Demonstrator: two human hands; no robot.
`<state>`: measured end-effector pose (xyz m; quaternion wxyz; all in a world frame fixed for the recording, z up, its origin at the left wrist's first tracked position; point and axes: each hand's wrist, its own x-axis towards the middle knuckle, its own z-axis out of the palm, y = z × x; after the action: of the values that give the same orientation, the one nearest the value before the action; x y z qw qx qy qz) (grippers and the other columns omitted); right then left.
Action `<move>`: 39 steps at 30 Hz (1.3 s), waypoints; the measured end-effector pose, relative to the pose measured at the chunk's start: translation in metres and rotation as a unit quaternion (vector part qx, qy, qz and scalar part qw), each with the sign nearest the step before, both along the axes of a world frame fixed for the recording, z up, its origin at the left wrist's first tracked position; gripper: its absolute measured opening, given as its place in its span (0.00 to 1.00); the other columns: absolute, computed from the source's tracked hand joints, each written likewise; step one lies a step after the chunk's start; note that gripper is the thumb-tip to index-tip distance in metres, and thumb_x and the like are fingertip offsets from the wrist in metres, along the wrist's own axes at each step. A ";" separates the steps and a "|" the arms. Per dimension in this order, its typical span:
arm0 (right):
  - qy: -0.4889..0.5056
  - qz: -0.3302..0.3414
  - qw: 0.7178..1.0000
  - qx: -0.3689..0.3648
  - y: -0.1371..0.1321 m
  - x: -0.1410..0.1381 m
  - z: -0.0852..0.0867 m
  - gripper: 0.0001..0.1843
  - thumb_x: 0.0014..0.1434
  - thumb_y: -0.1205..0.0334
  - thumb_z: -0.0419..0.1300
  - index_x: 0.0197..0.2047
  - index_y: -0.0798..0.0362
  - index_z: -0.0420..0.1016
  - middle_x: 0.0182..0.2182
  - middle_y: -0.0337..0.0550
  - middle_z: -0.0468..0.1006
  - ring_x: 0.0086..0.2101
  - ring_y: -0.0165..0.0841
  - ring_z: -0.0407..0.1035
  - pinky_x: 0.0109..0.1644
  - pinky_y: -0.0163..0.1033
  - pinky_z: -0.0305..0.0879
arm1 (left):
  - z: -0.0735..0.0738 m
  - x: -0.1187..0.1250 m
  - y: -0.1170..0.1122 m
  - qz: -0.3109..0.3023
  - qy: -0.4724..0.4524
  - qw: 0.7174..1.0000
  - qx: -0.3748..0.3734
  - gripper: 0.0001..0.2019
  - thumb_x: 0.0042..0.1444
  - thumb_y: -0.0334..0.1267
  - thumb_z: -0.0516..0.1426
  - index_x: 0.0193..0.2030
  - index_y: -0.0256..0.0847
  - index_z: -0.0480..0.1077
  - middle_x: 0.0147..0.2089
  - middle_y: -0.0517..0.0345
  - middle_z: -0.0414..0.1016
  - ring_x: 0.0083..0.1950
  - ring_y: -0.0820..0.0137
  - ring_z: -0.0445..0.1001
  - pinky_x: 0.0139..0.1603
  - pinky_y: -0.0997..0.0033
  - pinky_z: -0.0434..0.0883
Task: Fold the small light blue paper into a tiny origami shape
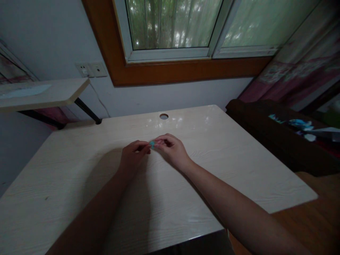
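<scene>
Between my two hands is a small teal object, too small to name, over the middle of the pale wooden desk. My left hand pinches it from the left with thumb and forefinger. From the right, the fingertips of my right hand close on its other side. Much of the object is covered by the fingers, and only a bit of teal shows in the gap.
A raised shelf on black legs stands at the desk's back left. Near the back edge is a round cable hole. Behind are wall sockets and a wood-framed window. Dark brown furniture with blue items on it stands at right.
</scene>
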<state>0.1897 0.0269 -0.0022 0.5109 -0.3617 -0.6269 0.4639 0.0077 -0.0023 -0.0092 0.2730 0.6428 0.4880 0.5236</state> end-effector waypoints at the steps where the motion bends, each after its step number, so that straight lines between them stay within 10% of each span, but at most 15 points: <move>1: -0.020 -0.002 1.000 0.022 -0.001 0.001 0.001 0.08 0.54 0.57 0.68 0.38 0.48 0.81 0.33 0.42 0.77 0.34 0.32 0.71 0.39 0.38 0.68 | -0.001 0.000 0.000 0.004 -0.008 1.000 -0.003 0.08 0.57 0.44 0.63 0.38 0.43 0.78 0.29 0.59 0.79 0.30 0.71 0.78 0.34 0.72 0.74; 39: -0.055 0.046 0.994 0.088 -0.001 0.007 0.005 0.06 0.58 0.58 0.66 0.40 0.44 0.83 0.38 0.42 0.81 0.40 0.35 0.74 0.47 0.42 0.69 | 0.005 -0.003 0.000 -0.030 0.079 0.992 0.097 0.07 0.62 0.40 0.58 0.43 0.46 0.76 0.41 0.55 0.79 0.43 0.67 0.77 0.46 0.67 0.72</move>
<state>0.1966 0.0260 0.0025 0.4834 -0.3109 -0.7083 0.4098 0.0049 -0.0023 -0.0038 0.1856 0.7196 0.4360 0.5076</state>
